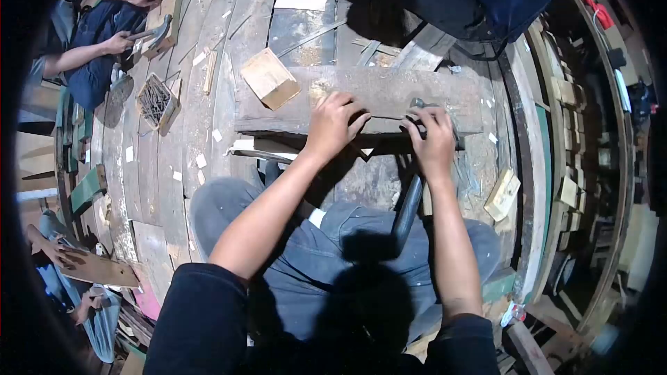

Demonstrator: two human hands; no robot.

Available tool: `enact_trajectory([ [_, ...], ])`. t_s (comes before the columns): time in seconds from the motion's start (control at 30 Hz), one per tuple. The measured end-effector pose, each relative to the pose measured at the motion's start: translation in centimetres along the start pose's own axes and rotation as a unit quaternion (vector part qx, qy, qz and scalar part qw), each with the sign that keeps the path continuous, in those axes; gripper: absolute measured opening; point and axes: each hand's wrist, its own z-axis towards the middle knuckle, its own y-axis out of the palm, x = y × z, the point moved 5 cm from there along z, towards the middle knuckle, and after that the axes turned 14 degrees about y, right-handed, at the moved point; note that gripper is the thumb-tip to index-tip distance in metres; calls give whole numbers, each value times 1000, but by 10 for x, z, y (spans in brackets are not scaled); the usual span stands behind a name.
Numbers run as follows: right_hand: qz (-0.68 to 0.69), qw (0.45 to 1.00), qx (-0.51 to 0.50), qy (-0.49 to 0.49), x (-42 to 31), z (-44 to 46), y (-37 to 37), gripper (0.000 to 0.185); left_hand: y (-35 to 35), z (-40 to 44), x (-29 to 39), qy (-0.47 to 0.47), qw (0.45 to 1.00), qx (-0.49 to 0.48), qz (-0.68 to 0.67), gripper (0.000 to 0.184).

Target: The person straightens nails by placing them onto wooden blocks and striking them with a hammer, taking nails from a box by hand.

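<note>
A thick weathered wooden beam [465,101] lies crosswise in front of my knees. My left hand [335,121] rests on its near edge, fingers curled, thumb close to the index finger. To its right, my right hand [432,135] bends over the same edge, its fingers also curled. A thin dark line runs between the two hands; whether it is a crack or a thin piece is unclear, and anything in the fingertips is too small to make out. A hammer [408,212] has its dark handle over my lap and its head partly hidden under my right hand.
A pale wooden block [269,78] sits on the beam's left end. Left stands a box of nails [157,102]. A co-worker at upper left holds a hammer [158,33] on a wood block; another person sits opposite. A small wood piece [502,194] lies right.
</note>
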Motion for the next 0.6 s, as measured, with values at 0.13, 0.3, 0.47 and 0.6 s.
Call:
enact_trajectory([
  [0.13,62,961,-60,263,19,-23,-26,42,-6,0,-1,-17,999,-1,-29,16],
  [0.3,381,723,-218,534,-6,-107,-20,46,-6,-1,-6,-47,997,27,-55,16],
  [0.47,429,756,-149,472,-6,-131,-18,58,-5,0,-9,-44,997,22,-59,18],
  [0.6,297,842,-159,421,-27,-127,-44,59,-5,-3,-8,-16,997,61,-51,19],
])
